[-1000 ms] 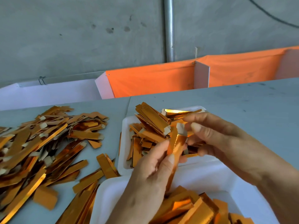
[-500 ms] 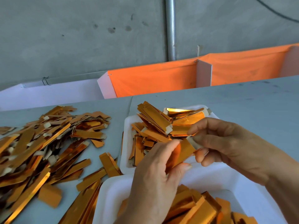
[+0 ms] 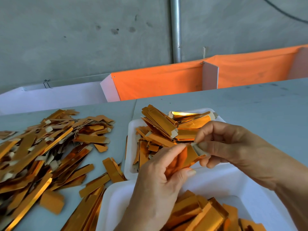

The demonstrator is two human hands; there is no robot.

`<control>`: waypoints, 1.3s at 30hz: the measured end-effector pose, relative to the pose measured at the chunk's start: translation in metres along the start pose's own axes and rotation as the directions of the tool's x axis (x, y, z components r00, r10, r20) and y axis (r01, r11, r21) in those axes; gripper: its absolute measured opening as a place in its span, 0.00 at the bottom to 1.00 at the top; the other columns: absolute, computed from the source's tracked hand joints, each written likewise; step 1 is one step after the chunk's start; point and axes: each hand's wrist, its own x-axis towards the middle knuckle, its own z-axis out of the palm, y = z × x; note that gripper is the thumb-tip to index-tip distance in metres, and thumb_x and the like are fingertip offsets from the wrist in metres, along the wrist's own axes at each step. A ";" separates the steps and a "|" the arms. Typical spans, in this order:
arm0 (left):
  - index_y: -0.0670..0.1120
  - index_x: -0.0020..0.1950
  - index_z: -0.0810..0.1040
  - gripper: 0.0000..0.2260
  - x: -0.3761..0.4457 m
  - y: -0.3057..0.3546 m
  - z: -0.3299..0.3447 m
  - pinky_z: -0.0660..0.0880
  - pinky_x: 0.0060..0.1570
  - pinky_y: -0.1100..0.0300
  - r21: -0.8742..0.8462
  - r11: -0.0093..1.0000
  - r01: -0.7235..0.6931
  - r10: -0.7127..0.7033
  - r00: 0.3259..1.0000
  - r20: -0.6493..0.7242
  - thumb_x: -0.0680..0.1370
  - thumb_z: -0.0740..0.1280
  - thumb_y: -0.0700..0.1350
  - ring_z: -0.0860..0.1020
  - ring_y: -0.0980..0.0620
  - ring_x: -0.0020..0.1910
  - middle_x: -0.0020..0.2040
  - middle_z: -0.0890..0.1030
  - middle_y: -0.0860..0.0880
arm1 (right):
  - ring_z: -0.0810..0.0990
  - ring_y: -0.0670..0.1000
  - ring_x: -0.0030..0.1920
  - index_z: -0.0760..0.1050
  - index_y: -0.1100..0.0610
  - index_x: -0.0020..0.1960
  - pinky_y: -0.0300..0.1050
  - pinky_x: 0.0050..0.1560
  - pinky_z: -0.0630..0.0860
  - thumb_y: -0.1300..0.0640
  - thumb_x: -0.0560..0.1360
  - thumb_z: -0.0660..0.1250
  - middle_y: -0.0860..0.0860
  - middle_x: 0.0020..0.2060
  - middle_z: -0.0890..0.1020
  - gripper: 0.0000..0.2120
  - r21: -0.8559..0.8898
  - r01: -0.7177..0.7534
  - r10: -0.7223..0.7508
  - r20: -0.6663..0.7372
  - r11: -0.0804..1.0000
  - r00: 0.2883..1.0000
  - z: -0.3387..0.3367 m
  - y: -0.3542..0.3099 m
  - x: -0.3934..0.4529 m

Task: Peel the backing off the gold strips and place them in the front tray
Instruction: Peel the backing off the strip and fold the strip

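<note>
Covering much of the worktop on the left is a big pile of gold strips, so I think lots of work is left. The front tray and the back tray each hold many gold pieces. The left hand holds one strip above the trays. The right hand pinches its pale backing tab, so this peel looks just started.

Loose strips lie left of two trays
</note>
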 end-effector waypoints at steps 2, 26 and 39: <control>0.77 0.54 0.71 0.23 0.000 -0.001 -0.002 0.69 0.46 0.78 -0.045 0.999 0.007 -0.006 1.000 0.009 0.69 0.70 0.51 0.76 0.68 0.52 0.50 0.78 0.68 | 0.84 0.53 0.36 0.80 0.51 0.40 0.39 0.36 0.78 0.56 0.68 0.69 0.51 0.35 0.81 0.02 0.019 0.011 -0.011 0.018 1.000 1.000 0.001 -0.002 -0.001; 0.66 0.63 0.72 0.21 -0.004 -0.002 -0.006 0.70 0.49 0.77 -0.059 0.996 -0.070 0.073 0.997 0.037 0.73 0.69 0.49 0.76 0.63 0.56 0.54 0.78 0.64 | 0.84 0.54 0.40 0.78 0.52 0.42 0.41 0.38 0.78 0.61 0.69 0.64 0.58 0.38 0.79 0.06 -0.044 0.007 -0.001 0.145 0.999 0.989 0.000 -0.010 -0.007; 0.63 0.65 0.73 0.22 -0.003 -0.004 -0.007 0.70 0.51 0.76 -0.025 0.994 -0.110 0.110 0.993 0.031 0.73 0.70 0.46 0.76 0.63 0.57 0.56 0.78 0.64 | 0.80 0.51 0.31 0.73 0.60 0.43 0.40 0.34 0.77 0.57 0.69 0.72 0.53 0.31 0.80 0.09 0.053 -0.066 0.059 0.115 0.996 0.992 0.006 -0.009 -0.005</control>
